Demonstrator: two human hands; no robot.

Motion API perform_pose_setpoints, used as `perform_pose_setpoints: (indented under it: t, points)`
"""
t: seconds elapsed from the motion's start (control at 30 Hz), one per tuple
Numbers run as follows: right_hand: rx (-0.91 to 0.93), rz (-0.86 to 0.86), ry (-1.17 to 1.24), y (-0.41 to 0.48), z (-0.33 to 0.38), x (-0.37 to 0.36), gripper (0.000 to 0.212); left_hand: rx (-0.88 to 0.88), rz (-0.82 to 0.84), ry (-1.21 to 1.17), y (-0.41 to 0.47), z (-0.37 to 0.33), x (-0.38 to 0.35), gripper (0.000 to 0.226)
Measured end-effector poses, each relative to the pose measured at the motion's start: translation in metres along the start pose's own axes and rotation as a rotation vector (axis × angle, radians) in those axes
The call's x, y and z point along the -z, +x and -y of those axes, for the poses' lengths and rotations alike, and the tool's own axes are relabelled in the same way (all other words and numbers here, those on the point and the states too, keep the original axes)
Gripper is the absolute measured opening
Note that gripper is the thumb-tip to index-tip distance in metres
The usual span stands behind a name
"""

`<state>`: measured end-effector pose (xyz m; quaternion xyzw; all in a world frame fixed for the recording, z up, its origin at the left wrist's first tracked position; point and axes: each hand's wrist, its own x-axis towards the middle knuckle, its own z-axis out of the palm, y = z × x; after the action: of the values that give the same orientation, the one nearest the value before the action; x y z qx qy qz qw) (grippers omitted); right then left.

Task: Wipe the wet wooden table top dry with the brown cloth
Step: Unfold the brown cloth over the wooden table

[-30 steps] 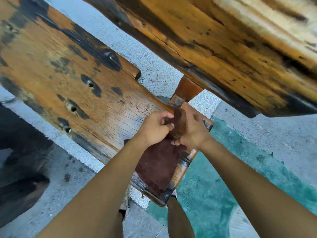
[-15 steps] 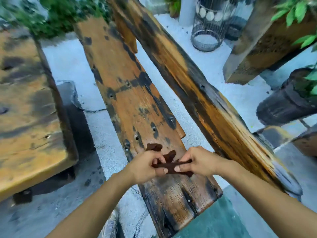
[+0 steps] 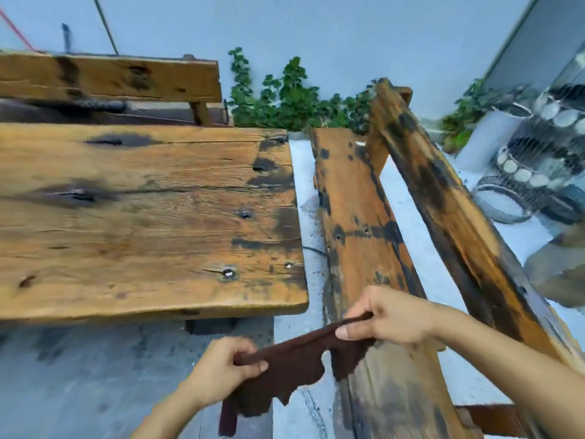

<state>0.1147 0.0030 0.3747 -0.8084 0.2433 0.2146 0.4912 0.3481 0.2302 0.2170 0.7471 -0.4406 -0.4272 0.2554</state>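
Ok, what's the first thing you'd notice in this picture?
At the bottom, the left hand and right hand pinch a brown cloth stretched between them. Filling the left is the big wooden table top with dark patches, and a blotchy wooden bench stands to its right.

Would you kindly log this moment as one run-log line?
left hand: grips brown cloth | right hand: grips it | wooden table top: untouched

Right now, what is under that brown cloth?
The brown cloth, held by the left hand and right hand, hangs over pale ground and a wooden bench seat; the patch directly behind it is covered.
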Motion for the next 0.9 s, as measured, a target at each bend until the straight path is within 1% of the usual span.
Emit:
perform_pose_setpoints:
  t: [0.03, 0.07, 0.1, 0.13, 0.17, 0.2, 0.23, 0.3, 0.33, 0.4, 0.47, 0.57, 0.7, 0.8, 0.87, 0.9]
  points:
    - [0.006, -0.035, 0.018, -0.007, -0.005, 0.003, 0.040, 0.012, 0.050, -0.012, -0.003, -0.001, -0.001, 0.034]
    - [0.036, 0.033, 0.001, 0.021, 0.032, -0.009, 0.044, 0.025, 0.022, -0.014, -0.030, 0.029, 0.038, 0.039]
    - [0.015, 0.040, 0.000, 0.014, 0.035, -0.005, 0.048, 0.036, 0.042, -0.046, -0.032, 0.032, 0.045, 0.041]
    - [0.084, 0.119, -0.041, 0.060, 0.082, -0.027, 0.050, 0.117, -0.041, -0.099, -0.068, 0.084, 0.101, 0.039]
    - [0.074, 0.162, -0.031, 0.079, 0.105, -0.039, 0.053, 0.119, -0.070, -0.118, -0.088, 0.106, 0.131, 0.036]
    - [0.086, 0.150, -0.032, 0.089, 0.119, -0.045, 0.054, 0.137, -0.082, -0.126, -0.097, 0.123, 0.154, 0.034]
    - [0.061, 0.163, 0.012, 0.094, 0.123, -0.045, 0.055, 0.106, -0.095, -0.103, -0.103, 0.131, 0.167, 0.032]
    - [0.040, 0.162, 0.047, 0.108, 0.135, -0.046, 0.050, 0.114, -0.103, -0.124, -0.118, 0.147, 0.194, 0.033]
    - [0.025, 0.125, 0.070, 0.111, 0.140, -0.045, 0.044, 0.126, -0.113, -0.149, -0.122, 0.151, 0.206, 0.034]
    - [0.019, 0.138, 0.119, 0.113, 0.153, -0.047, 0.038, 0.106, -0.141, -0.202, -0.126, 0.160, 0.230, 0.032]
    - [0.015, 0.090, 0.177, 0.118, 0.161, -0.048, 0.029, 0.078, -0.153, -0.281, -0.129, 0.156, 0.256, 0.024]
    - [0.014, -0.003, 0.241, 0.118, 0.162, -0.048, 0.026, 0.008, -0.231, -0.429, -0.122, 0.141, 0.292, 0.016]
    - [0.119, -0.206, 0.376, 0.132, 0.167, -0.042, 0.031, -0.081, -0.209, -0.444, -0.097, 0.117, 0.332, 0.025]
    - [0.177, -0.286, 0.497, 0.149, 0.169, -0.032, 0.027, -0.118, -0.256, -0.474, -0.072, 0.104, 0.354, 0.010]
    - [0.166, -0.341, 0.457, 0.162, 0.167, -0.019, 0.022, -0.132, -0.284, -0.459, -0.052, 0.099, 0.367, 0.016]
    - [0.161, -0.353, 0.432, 0.169, 0.166, -0.013, 0.019, -0.145, -0.292, -0.442, -0.044, 0.099, 0.372, 0.025]
